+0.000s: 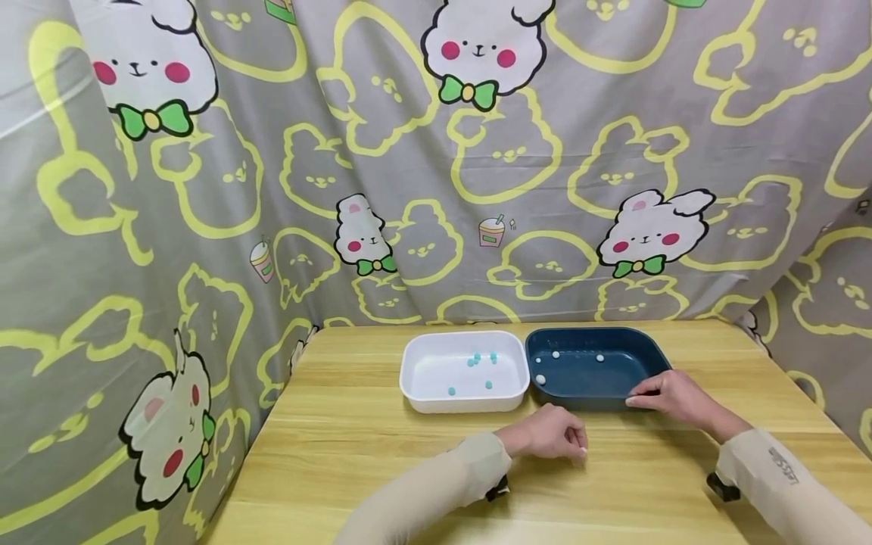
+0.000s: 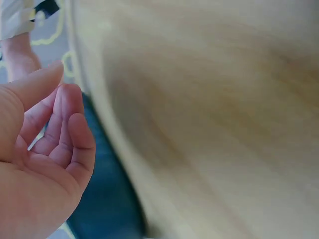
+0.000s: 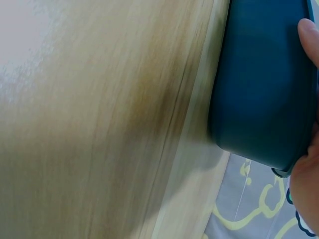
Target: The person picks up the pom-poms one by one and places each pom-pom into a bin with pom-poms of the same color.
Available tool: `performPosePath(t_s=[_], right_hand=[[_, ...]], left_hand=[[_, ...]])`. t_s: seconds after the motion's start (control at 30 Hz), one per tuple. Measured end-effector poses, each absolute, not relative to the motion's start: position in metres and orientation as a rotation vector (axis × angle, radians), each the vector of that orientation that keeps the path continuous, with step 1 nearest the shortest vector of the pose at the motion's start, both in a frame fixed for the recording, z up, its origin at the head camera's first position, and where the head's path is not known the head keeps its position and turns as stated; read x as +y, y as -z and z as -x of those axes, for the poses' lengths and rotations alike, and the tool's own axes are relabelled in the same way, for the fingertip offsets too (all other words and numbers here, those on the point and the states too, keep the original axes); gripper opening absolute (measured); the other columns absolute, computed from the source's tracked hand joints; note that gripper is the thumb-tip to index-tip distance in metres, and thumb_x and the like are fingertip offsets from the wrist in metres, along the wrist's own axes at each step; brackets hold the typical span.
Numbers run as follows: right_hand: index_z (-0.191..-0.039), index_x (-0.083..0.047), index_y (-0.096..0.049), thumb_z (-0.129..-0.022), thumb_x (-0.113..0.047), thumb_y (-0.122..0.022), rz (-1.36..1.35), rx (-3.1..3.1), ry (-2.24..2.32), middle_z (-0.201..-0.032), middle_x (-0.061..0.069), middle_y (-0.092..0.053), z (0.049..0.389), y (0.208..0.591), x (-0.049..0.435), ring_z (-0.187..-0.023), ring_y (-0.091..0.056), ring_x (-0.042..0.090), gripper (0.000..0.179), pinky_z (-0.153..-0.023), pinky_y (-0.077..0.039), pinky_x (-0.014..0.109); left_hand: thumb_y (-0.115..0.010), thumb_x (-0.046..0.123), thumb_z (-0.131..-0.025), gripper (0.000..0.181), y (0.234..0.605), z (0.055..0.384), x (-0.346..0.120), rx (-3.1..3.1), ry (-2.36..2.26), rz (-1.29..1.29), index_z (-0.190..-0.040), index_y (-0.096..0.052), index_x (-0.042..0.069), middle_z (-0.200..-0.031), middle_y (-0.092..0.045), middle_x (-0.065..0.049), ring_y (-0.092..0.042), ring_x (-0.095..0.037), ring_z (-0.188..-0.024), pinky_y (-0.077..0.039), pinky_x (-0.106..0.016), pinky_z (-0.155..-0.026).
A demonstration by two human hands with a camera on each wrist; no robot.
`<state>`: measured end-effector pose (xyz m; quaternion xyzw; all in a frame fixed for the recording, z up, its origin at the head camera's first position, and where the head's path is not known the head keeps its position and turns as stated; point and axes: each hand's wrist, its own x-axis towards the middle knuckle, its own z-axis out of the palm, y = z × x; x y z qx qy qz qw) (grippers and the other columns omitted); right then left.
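Note:
My right hand (image 1: pixel 673 397) is at the front right corner of a dark blue rectangular tray (image 1: pixel 586 403). In the right wrist view the thumb (image 3: pixel 310 39) lies against the tray's outer wall near the rim, and the other fingers are mostly hidden. Several small white balls (image 1: pixel 600 358) of differing size lie inside this tray. My left hand (image 1: pixel 547 433) hovers in front of the two trays, fingers loosely curled, with nothing visible in it. Beside the blue tray stands a white tray (image 1: pixel 463 405) holding several small teal pieces (image 1: pixel 488 384).
Both trays stand side by side toward the back of a wooden table (image 1: pixel 327 446). A grey patterned curtain (image 1: pixel 436 174) hangs behind the table and along its left side, with more of it at the right.

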<state>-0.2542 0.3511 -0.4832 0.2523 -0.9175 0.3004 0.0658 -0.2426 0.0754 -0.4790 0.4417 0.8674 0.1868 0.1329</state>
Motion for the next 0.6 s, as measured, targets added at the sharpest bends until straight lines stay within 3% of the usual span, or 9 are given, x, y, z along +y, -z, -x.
performPosePath(t_s=[0.6], right_hand=[[-0.081, -0.012, -0.076, -0.083, -0.026, -0.074, -0.759, -2.793, -0.921, -0.077, -0.011, -0.069, 0.255, 0.485, 0.352, -0.071, -0.059, 0.000, 0.014, -0.059, -0.049, 0.022]], left_hand=[[-0.069, 0.025, -0.088, 0.006, 0.448, 0.254, 0.071, 2.502, -0.876, -1.151, -0.085, -0.068, 0.021, -0.074, -0.059, 0.019, -0.053, 0.008, -0.069, -0.043, -0.007, -0.064]])
